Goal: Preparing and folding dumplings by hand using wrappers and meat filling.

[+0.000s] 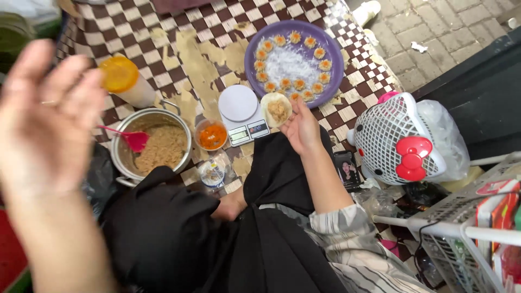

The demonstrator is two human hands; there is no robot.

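Observation:
My right hand (302, 129) is palm up, shut on a round dumpling wrapper (275, 109) with a spoonful of brown filling on it, next to a white kitchen scale (241, 111). Just beyond it stands a purple plate (254, 69) with a ring of several orange-topped dumplings (296, 38) around a patch of white flour. My left hand (46, 116) is raised close to the camera at the left, blurred, fingers apart and holding nothing. Below it a steel pot (120, 142) holds minced filling and a pink spatula (130, 138).
A small bowl of orange shreds (211, 135) sits by the pot on the brown-and-white checkered cloth (163, 21). An orange-capped bottle (127, 81) lies behind. A white fan with a red bow (404, 141), a phone (347, 171) and a white wire basket (461, 228) stand at the right.

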